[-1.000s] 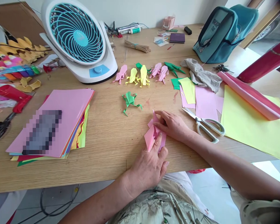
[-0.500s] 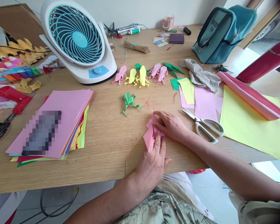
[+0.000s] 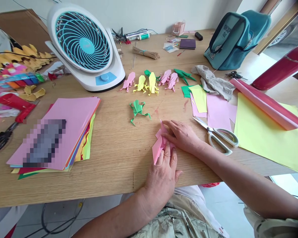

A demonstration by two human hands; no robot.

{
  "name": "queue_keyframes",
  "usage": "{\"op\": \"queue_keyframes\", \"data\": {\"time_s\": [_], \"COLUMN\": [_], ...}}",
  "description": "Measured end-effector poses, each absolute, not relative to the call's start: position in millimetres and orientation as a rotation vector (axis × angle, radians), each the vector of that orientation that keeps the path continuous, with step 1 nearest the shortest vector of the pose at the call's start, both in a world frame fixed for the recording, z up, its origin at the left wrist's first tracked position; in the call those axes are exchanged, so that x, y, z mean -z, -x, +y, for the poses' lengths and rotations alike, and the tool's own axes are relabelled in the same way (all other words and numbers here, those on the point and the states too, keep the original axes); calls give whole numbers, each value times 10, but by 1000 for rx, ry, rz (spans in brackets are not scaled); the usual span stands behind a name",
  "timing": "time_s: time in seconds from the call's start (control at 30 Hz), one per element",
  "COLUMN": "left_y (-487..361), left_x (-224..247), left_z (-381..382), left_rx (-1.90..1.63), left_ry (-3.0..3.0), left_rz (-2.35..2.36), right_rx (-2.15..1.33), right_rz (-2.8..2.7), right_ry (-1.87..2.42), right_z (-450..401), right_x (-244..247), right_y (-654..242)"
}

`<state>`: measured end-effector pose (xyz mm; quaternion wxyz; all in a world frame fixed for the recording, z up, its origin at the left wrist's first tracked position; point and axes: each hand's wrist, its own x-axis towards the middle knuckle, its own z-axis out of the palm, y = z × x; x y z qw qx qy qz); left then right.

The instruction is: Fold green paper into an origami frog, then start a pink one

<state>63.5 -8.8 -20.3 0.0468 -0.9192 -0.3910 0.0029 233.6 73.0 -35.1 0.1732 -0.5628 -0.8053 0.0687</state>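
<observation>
A partly folded piece of pink origami paper point(image 3: 158, 149) lies on the wooden table in front of me. My left hand point(image 3: 162, 167) holds it down from the near side, index and middle fingers reaching into the fold. From the right, my right hand point(image 3: 182, 135) grips its far edge, thumb and fingers close together; part of the paper is hidden beneath both hands. A finished green paper frog point(image 3: 138, 109) sits just beyond, to the left. Farther back stands a row of paper frogs, among them a yellow one point(image 3: 152, 83) and a pink one point(image 3: 128, 82).
White-handled scissors point(image 3: 221, 137) lie right of my right hand, near cut pink sheets point(image 3: 217, 110) and large yellow paper point(image 3: 270, 142). Left is a stack of coloured paper point(image 3: 72, 114) with a blurred dark object on top. A fan point(image 3: 85, 46), teal bag point(image 3: 228, 39) and red bottle point(image 3: 280, 67) stand behind.
The pink paper's left flap has opened slightly toward me, and my left fingers have shifted in the fold. My right hand stays at the far edge. The view has tilted slightly.
</observation>
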Motion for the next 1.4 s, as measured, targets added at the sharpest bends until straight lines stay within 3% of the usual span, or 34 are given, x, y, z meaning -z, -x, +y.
{"op": "queue_keyframes", "data": {"time_s": [0.43, 0.73, 1.4], "left_y": [-656, -681, -680], "left_x": [220, 201, 168], "left_z": [-98, -117, -127], "left_rx": [-39, -64, -61], "left_ry": [2757, 2729, 2713], "left_rz": [-1153, -1239, -1286], "right_rx": [-356, -309, -101], "right_rz": [-2015, -2358, -2574], "right_ry": [1441, 1304, 1388], "right_z": [580, 45, -17], "right_x": [216, 190, 248], "right_y": [-2546, -2678, -2582]}}
